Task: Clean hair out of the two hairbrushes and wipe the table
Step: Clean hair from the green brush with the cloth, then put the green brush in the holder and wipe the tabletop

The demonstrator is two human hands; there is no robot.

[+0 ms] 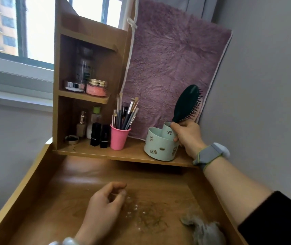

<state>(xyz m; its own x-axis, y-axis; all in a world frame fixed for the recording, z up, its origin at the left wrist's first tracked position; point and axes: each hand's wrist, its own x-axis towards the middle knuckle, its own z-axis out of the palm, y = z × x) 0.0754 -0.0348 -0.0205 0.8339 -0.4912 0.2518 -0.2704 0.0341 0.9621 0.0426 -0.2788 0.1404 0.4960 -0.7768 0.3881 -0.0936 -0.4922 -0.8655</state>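
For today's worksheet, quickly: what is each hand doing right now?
Left hand: curled above loose hair; whether it pinches any cannot be told.
Right hand: grips the green hairbrush by its handle.

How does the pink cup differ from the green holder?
The pink cup is narrow and plain; the green holder is wider and bears stickers. The cup is full of makeup brushes; at the holder the right hand grips a dark hairbrush. Both stand on the wooden shelf.
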